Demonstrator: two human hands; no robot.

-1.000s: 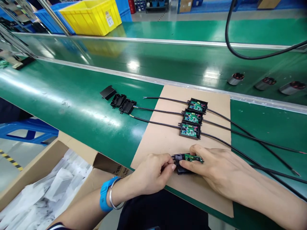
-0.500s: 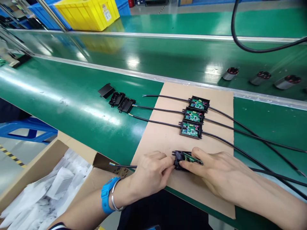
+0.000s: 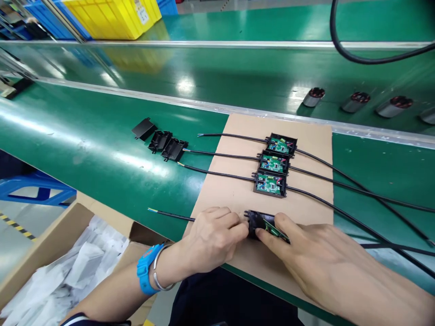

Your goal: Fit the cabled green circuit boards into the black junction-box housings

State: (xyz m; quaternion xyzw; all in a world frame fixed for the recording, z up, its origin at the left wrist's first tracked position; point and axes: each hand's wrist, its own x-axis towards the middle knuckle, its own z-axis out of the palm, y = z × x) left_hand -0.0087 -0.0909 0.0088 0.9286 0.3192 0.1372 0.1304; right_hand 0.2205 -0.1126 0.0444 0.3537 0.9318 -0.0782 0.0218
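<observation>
At the near part of the cardboard sheet [image 3: 234, 194], my right hand [image 3: 302, 246] grips a black plastic housing [image 3: 255, 222] with a green circuit board [image 3: 276, 232] tilted partly out of it. Pinched in my left hand [image 3: 214, 237] is a black cable [image 3: 173, 215]; its bare coloured wire ends stick out to the left, and my fingertips sit at the housing's left end. Just beyond lie three open housings with circuit boards fitted, the nearest one [image 3: 270, 183] among them, each with cables out of both ends. My fingers hide where the held cable meets the housing.
Two open black housings [image 3: 174, 148] and a flat black cover [image 3: 144, 129] lie on the green bench to the left. Several metal cylinders with copper windings [image 3: 313, 97] stand behind the ledge. A carton [image 3: 79, 226] of white packets is at lower left; a yellow crate [image 3: 112, 18] stands at the back.
The held cable's free end has risen slightly, and the circuit board looks a little more tilted in the housing. Both hands keep their grip; the view has shifted slightly.
</observation>
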